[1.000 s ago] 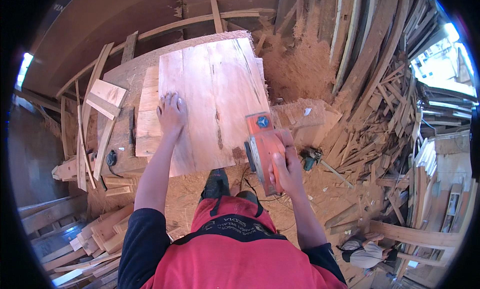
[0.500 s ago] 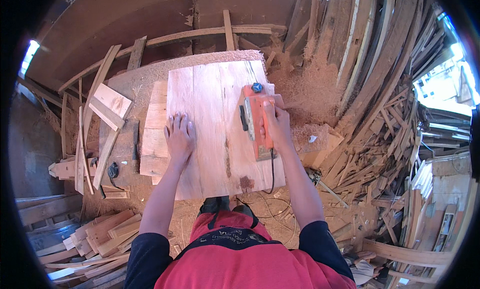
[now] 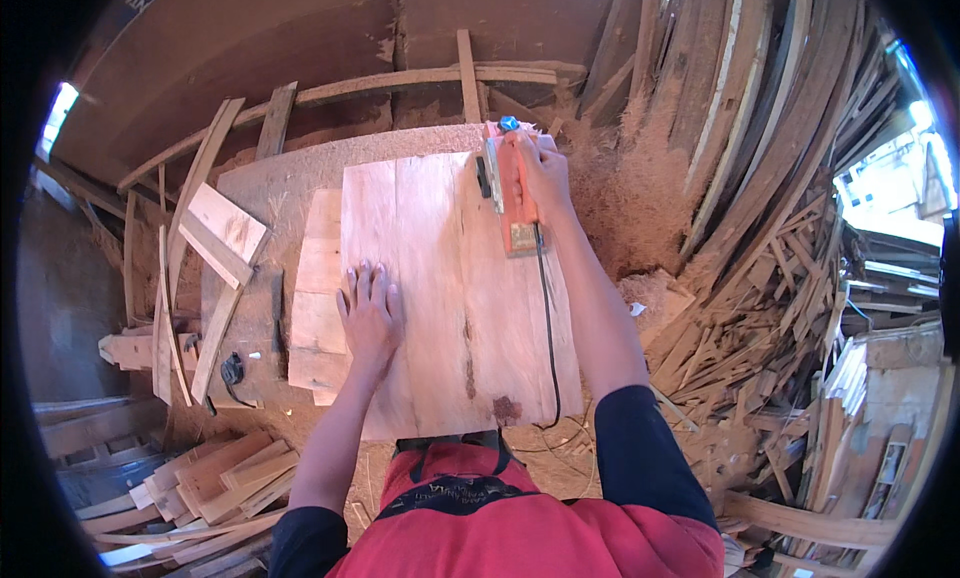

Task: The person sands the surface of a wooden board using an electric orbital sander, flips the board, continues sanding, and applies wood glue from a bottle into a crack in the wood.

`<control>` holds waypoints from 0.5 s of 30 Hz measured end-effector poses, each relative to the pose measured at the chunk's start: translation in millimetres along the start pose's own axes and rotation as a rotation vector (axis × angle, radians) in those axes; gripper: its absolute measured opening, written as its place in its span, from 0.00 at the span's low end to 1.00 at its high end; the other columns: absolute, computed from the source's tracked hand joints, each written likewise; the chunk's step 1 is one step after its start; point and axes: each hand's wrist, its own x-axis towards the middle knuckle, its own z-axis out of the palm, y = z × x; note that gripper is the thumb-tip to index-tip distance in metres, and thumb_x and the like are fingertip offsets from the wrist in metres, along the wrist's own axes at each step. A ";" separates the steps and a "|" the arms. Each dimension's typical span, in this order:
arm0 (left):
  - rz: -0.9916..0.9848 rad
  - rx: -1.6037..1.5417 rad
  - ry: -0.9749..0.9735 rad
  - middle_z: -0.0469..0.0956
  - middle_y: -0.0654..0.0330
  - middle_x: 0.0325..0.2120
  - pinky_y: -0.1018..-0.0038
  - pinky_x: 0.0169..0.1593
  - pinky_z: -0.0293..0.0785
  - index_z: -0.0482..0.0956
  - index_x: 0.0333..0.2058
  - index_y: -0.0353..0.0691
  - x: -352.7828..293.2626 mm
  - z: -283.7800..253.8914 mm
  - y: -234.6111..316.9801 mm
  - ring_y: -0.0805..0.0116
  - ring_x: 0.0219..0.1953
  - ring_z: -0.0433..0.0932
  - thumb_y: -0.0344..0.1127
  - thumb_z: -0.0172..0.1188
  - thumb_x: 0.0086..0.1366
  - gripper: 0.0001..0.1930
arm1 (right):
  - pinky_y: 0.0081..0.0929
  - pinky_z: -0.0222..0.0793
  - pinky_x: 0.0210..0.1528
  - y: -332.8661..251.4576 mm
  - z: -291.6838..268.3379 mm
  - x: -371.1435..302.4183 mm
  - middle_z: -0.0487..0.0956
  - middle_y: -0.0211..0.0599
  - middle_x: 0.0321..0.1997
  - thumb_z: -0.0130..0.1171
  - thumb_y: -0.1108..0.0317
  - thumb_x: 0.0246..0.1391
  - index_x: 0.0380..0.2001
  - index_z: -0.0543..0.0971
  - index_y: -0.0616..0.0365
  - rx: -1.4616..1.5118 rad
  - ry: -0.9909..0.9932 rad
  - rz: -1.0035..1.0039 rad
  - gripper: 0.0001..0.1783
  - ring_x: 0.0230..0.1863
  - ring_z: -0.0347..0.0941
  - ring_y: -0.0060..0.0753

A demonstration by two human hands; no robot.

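Note:
A wide pale wooden panel (image 3: 430,308) lies flat on the dusty workbench (image 3: 300,158) in front of me. My right hand (image 3: 542,183) is closed round the handle of an orange electric planer (image 3: 512,193), which rests at the panel's far right edge. A blue knob (image 3: 508,124) sits at the planer's far end. From its near end a black cord (image 3: 549,328) runs down across the panel. My left hand (image 3: 371,313) lies flat on the panel's left part, fingers stretched out. Dark patches mark the panel's near edge and a seam.
More boards (image 3: 318,288) lie under the panel's left side. Wood offcuts (image 3: 225,228) and a black tape measure (image 3: 232,369) are left on the bench. Stacked planks (image 3: 215,483) fill the lower left; long boards (image 3: 745,118) and a scrap pile (image 3: 755,328) stand right. Sawdust covers the surroundings.
My right hand has pushed the planer away from me to the panel's far edge, the cord trailing straighter. My left hand stays flat on the panel. The whole view has shifted slightly.

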 end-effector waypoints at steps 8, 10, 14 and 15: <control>0.037 -0.028 0.024 0.63 0.53 0.70 0.41 0.72 0.49 0.70 0.66 0.43 -0.8 6.1 11.1 0.47 0.75 0.53 0.49 0.43 0.76 0.26 | 0.22 0.68 0.22 16.1 -34.9 -25.2 0.75 0.26 0.24 0.56 0.46 0.68 0.39 0.81 0.56 -0.059 0.026 -0.055 0.22 0.22 0.71 0.16; -0.035 -0.010 0.010 0.64 0.54 0.70 0.40 0.71 0.49 0.70 0.66 0.44 0.6 0.2 10.5 0.48 0.75 0.54 0.50 0.43 0.76 0.26 | 0.20 0.69 0.32 14.4 -54.0 -111.2 0.78 0.27 0.31 0.57 0.47 0.67 0.43 0.81 0.56 -0.112 0.010 -0.074 0.22 0.33 0.72 0.14; -0.001 0.010 0.053 0.62 0.55 0.71 0.41 0.71 0.51 0.70 0.66 0.47 5.2 15.2 12.6 0.50 0.75 0.54 0.52 0.43 0.76 0.27 | 0.22 0.63 0.20 17.8 -111.1 -320.7 0.75 0.27 0.24 0.50 0.46 0.71 0.47 0.78 0.63 -0.325 0.200 -0.240 0.26 0.20 0.68 0.17; -0.008 0.017 0.051 0.62 0.55 0.71 0.41 0.71 0.51 0.70 0.66 0.47 1.4 14.3 2.8 0.50 0.75 0.54 0.52 0.43 0.76 0.27 | 0.23 0.62 0.18 -17.7 -110.0 -370.1 0.75 0.29 0.22 0.51 0.47 0.71 0.44 0.78 0.62 -0.096 0.050 0.144 0.25 0.16 0.67 0.20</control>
